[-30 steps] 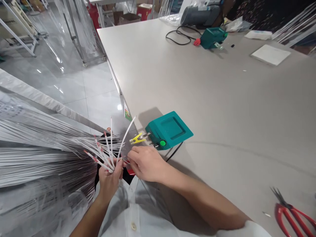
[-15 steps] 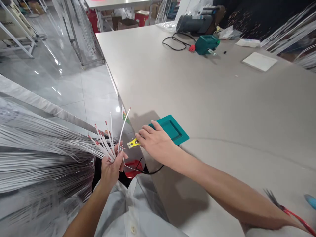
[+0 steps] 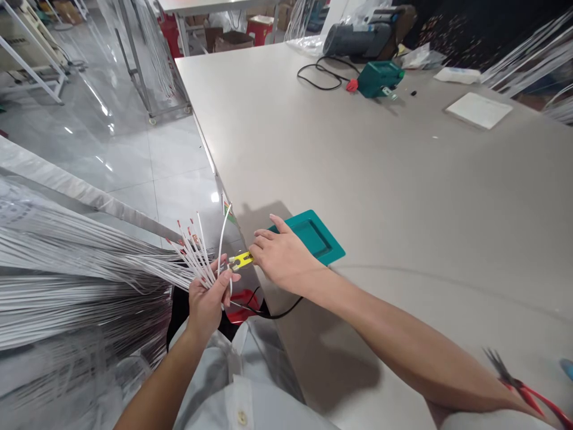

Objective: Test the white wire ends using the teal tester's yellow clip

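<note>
My left hand [image 3: 209, 298] is closed around a bundle of thin white wires [image 3: 197, 263], several with red tips, to the left of the table edge. One longer wire curves up from the grip. My right hand [image 3: 282, 257] reaches in palm down, with its fingers closed on the back end of a small yellow tool [image 3: 242, 260] with pale metal tips. Those tips are right at the wires by my left fingertips; whether they touch a wire is too small to tell. A teal tray [image 3: 333, 251] lies partly under my right hand.
Long bundles of white wires [image 3: 67, 257] fill the left side. Red-handled pliers [image 3: 514, 382] lie by my right forearm on the table [image 3: 403, 179]. A motor [image 3: 356, 40], a green device [image 3: 380, 79] and a white pad [image 3: 478, 110] are at the back. A black cable [image 3: 282, 313] crosses the near edge.
My left hand has moved slightly right and up with the wires, bringing them against or very close to the yellow tool's tips. The right hand has barely shifted.
</note>
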Tool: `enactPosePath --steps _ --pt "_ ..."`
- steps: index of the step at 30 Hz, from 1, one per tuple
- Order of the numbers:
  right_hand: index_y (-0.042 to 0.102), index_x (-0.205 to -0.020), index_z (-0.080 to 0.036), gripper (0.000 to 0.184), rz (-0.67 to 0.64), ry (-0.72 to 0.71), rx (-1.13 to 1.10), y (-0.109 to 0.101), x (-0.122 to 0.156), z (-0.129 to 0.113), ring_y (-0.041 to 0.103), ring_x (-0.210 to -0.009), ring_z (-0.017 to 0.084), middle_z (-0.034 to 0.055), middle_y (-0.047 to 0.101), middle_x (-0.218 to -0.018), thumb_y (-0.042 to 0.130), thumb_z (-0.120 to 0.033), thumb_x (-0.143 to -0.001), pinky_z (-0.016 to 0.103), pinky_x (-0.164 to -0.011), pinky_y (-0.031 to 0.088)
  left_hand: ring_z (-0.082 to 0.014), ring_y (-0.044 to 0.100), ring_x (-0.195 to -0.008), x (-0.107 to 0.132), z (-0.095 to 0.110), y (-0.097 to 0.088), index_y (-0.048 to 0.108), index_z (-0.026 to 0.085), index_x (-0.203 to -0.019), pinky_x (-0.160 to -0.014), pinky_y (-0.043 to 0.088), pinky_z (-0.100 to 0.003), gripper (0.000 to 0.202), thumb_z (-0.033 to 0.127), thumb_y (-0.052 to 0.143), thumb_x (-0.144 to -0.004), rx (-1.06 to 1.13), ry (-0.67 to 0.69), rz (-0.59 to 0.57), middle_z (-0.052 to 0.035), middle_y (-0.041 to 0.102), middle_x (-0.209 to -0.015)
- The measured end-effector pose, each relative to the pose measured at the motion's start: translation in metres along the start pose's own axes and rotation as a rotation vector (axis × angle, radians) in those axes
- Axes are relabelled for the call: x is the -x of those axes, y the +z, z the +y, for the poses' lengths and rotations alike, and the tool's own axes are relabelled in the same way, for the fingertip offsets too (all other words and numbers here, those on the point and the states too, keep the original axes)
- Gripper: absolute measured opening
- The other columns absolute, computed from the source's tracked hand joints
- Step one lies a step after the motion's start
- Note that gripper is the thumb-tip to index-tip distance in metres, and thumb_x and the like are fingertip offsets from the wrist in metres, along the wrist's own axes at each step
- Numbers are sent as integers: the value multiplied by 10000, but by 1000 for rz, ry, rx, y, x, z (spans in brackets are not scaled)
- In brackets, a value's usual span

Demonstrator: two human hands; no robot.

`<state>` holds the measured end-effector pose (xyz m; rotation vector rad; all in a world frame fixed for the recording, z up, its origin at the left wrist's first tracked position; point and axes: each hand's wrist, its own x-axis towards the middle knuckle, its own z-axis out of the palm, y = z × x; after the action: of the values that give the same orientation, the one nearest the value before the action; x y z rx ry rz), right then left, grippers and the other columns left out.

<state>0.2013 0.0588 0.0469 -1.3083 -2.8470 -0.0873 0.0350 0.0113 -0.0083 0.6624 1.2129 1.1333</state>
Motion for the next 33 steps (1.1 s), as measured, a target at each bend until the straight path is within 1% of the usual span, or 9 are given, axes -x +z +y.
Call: enactPosePath --steps 4,8,12,13,15,17,19,27,33 --pt "631 -781 -144 250 -6 13 -40 -1 0 0 555 -853 236 100 640 -773 394 -67 -801 497 -1002 204 -26 364 -331 -1 -3 2 605 136 -1081 -342 276 -177 441 281 677 -671 23 -30 28 -34 678 -634" --pt "628 -793 -151 244 -37 15 -35 -4 0 0 552 -855 231 96 641 -774 395 -80 -809 494 -1009 203 -21 370 -334 -2 -6 2 609 138 -1085 -346 271 -168 443 277 678 -669 18 -52 20 -43 685 -632" --pt "617 -850 -129 158 -47 21 -30 -3 0 1 539 -914 237 106 636 -845 477 -191 -813 502 -1029 159 -16 369 -336 -2 -8 2 612 130 -1067 -360 282 -165 422 272 676 -674 26 -51 14 -41 683 -630" --pt "613 -888 -120 176 -41 25 -38 -3 0 1 532 -939 244 112 634 -872 509 -236 -805 503 -1032 151 -17 371 -335 -2 -8 2 613 130 -1065 -364 289 -167 421 273 677 -674 26 -47 20 -37 681 -628" --pt "586 -1004 -108 300 -24 31 -49 0 1 1 517 -984 255 119 629 -919 555 -313 -788 501 -1035 147 -21 376 -333 -1 -8 2 611 134 -1068 -372 305 -174 429 281 679 -671 16 -34 36 -29 678 -627" --pt "532 -1123 -102 433 -13 28 -53 2 1 2 506 -1014 260 121 629 -947 580 -354 -774 496 -1033 157 -26 379 -334 0 -8 2 606 137 -1075 -374 314 -181 441 292 680 -669 -1 -19 46 -24 676 -637" --pt "500 -1177 -105 498 -12 16 -54 4 1 2 503 -1024 262 120 635 -948 597 -366 -765 493 -1030 167 -27 376 -333 0 -7 3 601 136 -1080 -373 317 -185 450 299 681 -667 -15 -11 45 -21 674 -646" --pt "506 -1177 -134 507 -24 6 -61 3 1 3 510 -1019 258 104 643 -937 613 -398 -757 488 -1025 183 -17 376 -338 2 -6 0 604 148 -1068 -365 294 -168 424 269 682 -669 11 -24 35 -13 669 -638" --pt "513 -1151 -119 512 -25 9 -52 2 1 1 510 -1017 254 110 639 -935 626 -410 -746 496 -1021 185 -15 371 -345 4 -5 -3 588 146 -1089 -369 299 -164 423 249 671 -688 26 -13 24 -14 668 -652"
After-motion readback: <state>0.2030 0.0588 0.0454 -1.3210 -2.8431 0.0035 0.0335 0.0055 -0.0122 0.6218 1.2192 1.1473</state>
